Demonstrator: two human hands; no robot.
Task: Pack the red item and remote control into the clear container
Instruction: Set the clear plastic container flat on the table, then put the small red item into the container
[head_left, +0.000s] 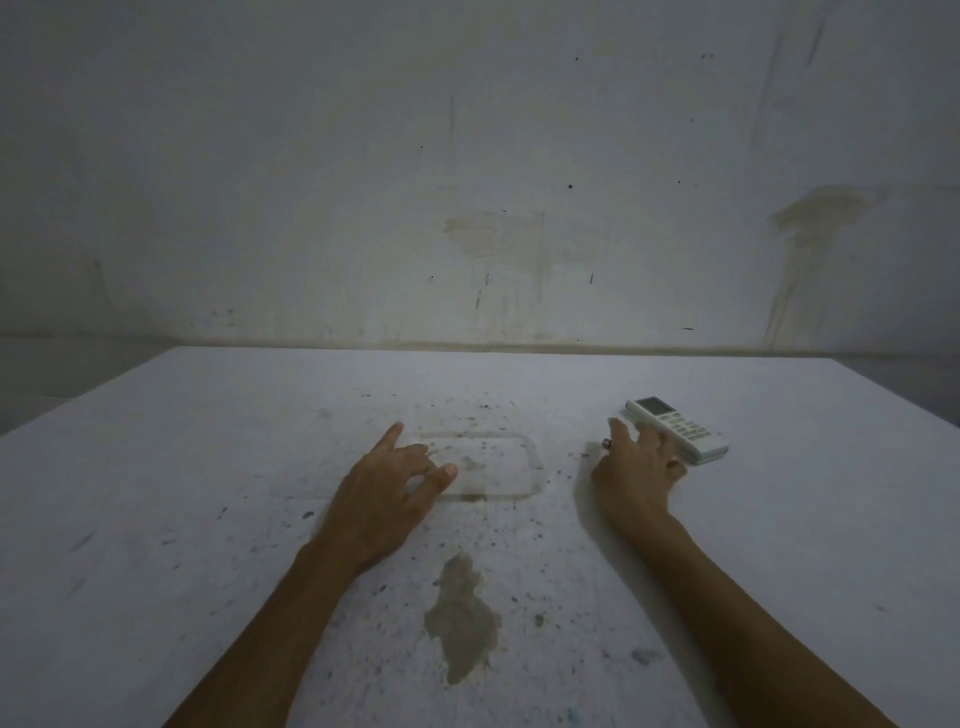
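Note:
A white remote control (680, 428) with a small screen lies on the table at the right. My right hand (636, 470) rests against its near left side, fingers spread and touching it, not closed round it. A clear flat container (498, 467) lies at the table's middle, barely visible. My left hand (395, 480) sits on the container's left edge, with its thumb and fingers loosely apart. No red item is in view.
The white table (208, 519) is speckled and carries a brown stain (460, 618) near the front. A stained wall (467, 182) stands just behind the table's far edge.

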